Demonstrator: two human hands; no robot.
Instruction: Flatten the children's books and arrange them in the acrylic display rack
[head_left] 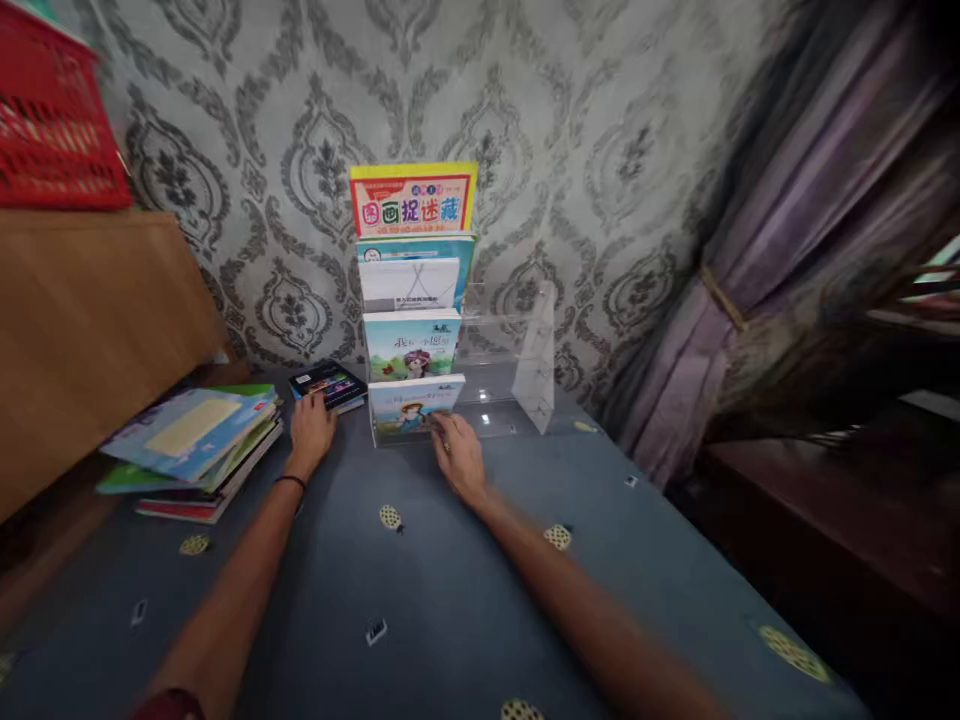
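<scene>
From the head camera, the left hand (311, 428) lies flat and open-fingered on a dark book (330, 384) resting on the blue cloth-covered table (420, 600), gripping nothing. The right hand (459, 455) touches the lowest book (415, 405) in the clear tiered rack (525, 370), fingers loose at its lower edge; I cannot tell whether they pinch it. Four books fill the rack's left column, its right side is bare, and a pile of books (196, 440) waits at left.

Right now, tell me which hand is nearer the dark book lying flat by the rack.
Left. The left hand rests on the dark book; the right hand is farther right, at the front book.
</scene>
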